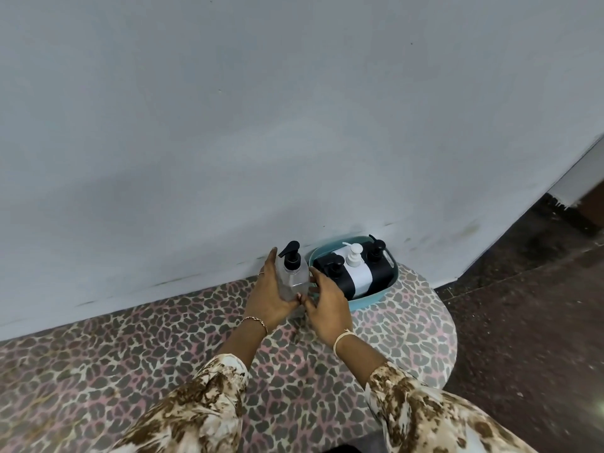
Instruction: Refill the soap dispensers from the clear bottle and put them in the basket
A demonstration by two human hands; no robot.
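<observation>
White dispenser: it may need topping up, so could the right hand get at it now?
Probably yes: the white dispenser stands uncovered in the basket, though the right hand holds the clear bottle.

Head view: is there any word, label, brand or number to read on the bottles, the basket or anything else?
None can be read.
The clear bottle shows no label.
In the basket, the near black dispenser, the white dispenser and the far black dispenser look plain.
</observation>
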